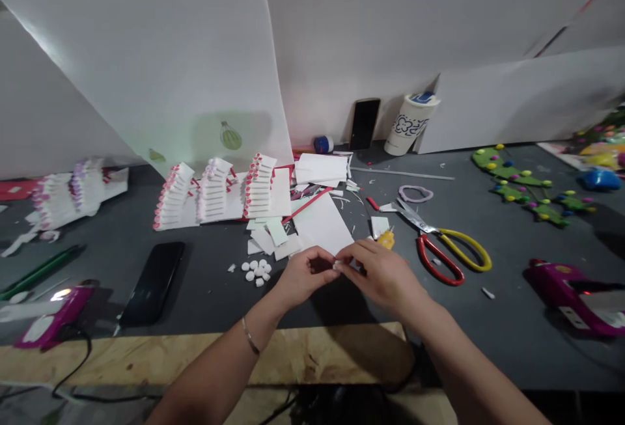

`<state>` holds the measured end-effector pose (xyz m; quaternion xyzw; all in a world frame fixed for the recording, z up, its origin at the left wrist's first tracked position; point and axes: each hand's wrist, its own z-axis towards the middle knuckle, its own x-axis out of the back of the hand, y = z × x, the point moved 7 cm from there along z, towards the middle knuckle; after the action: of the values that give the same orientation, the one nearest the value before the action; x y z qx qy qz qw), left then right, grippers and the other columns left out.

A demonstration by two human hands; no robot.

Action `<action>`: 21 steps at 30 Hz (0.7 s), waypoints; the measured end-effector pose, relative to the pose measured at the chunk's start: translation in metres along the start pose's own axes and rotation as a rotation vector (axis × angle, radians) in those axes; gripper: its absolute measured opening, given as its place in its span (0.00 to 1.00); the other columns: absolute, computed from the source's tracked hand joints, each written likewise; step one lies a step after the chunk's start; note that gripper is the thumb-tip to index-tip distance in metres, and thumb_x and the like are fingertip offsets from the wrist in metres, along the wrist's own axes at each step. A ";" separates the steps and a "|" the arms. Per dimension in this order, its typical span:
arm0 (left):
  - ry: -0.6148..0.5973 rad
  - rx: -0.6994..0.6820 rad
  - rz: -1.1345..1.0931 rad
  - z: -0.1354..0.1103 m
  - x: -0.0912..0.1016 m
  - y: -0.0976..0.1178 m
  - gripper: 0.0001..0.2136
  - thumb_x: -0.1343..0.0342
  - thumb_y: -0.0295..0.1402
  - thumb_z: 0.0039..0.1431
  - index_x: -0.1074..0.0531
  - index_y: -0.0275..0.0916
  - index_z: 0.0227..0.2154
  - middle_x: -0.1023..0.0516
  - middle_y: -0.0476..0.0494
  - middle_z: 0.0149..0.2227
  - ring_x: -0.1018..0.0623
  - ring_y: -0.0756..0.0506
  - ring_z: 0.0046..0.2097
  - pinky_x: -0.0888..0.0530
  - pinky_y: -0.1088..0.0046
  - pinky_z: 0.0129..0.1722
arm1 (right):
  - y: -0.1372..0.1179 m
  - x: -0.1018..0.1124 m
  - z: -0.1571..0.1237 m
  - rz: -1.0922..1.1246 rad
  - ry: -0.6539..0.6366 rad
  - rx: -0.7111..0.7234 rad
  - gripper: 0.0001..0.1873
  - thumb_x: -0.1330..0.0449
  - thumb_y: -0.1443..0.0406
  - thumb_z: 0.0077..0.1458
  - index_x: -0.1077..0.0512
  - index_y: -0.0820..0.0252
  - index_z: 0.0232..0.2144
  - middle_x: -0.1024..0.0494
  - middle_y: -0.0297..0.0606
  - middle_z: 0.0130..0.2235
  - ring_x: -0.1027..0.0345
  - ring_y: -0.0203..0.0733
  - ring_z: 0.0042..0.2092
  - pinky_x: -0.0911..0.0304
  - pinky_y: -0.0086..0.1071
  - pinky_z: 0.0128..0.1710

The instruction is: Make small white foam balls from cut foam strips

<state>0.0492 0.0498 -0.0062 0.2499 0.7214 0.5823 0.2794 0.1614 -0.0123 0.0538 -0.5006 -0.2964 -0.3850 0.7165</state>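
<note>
My left hand (pixel 305 276) and my right hand (pixel 378 272) meet over the dark table, fingertips pinched together. Between them is a small white piece (pixel 336 265), too small to make out exactly. Beyond my fingers lies a sheet of white paper (pixel 322 220). Several small white balls (pixel 256 271) sit in a cluster left of my left hand. Near my right hand is a yellow lump (pixel 386 239), partly behind the knuckles. Scissors with one red and one yellow handle (pixel 430 233) lie with blades parted to the right.
White cards with rows of pink-tipped sticks (pixel 219 200) stand at the back left. A black phone (pixel 153 282) lies left. Magenta devices (pixel 576 295) sit at both sides. A paper cup (pixel 410 125) and a dark upright phone-like slab (pixel 364 123) are against the white panel. Green decorated pieces (pixel 517 181) lie right.
</note>
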 end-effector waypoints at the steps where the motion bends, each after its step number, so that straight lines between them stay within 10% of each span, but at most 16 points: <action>1: 0.001 0.010 0.001 0.000 0.000 -0.001 0.14 0.32 0.38 0.42 0.27 0.36 0.30 0.24 0.47 0.30 0.27 0.50 0.32 0.31 0.73 0.35 | 0.002 -0.001 -0.001 0.009 0.002 0.001 0.05 0.43 0.68 0.58 0.27 0.57 0.33 0.23 0.38 0.32 0.30 0.42 0.35 0.37 0.32 0.33; 21: -0.037 0.207 -0.196 -0.001 -0.010 -0.012 0.15 0.29 0.35 0.39 0.25 0.33 0.30 0.24 0.47 0.28 0.26 0.51 0.29 0.29 0.75 0.32 | 0.023 -0.006 -0.007 0.445 -0.079 -0.188 0.09 0.44 0.63 0.59 0.25 0.56 0.32 0.20 0.36 0.32 0.28 0.38 0.33 0.36 0.28 0.32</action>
<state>0.0548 0.0399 -0.0167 0.2163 0.7932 0.4702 0.3208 0.1776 -0.0123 0.0352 -0.6327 -0.1696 -0.2236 0.7217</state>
